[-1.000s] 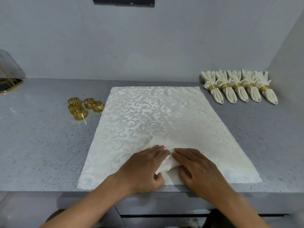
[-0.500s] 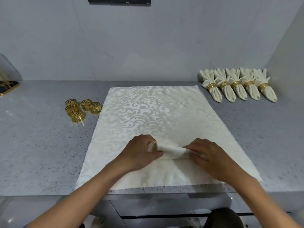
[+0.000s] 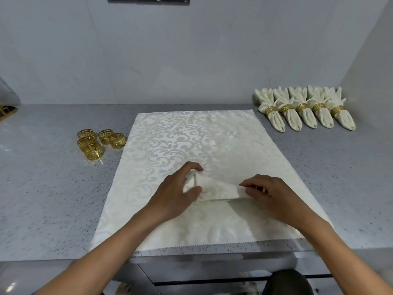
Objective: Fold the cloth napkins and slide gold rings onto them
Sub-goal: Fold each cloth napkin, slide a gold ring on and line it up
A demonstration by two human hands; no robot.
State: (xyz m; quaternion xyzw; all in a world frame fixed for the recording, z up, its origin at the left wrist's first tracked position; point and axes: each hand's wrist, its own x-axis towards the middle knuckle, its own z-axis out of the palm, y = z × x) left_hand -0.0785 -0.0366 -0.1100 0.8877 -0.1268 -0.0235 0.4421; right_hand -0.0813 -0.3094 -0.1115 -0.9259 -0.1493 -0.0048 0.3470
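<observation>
While the small cream damask napkin [image 3: 214, 189] lies gathered at the middle of the large cream patterned cloth [image 3: 244, 145], the left hand [image 3: 174, 194] pinches one end and the right hand [image 3: 274, 196] grips the other. Keep the pleats compressed evenly; the loose gold filigree rings [image 3: 100, 142] wait left of the cloth.

Bare counter [image 3: 53, 199] is lying open left of the cloth [image 3: 191, 135], past the loose rings [image 3: 100, 143] crowding its far-left edge; ringed napkins [image 3: 306, 111] are blocking the far-right corner.
</observation>
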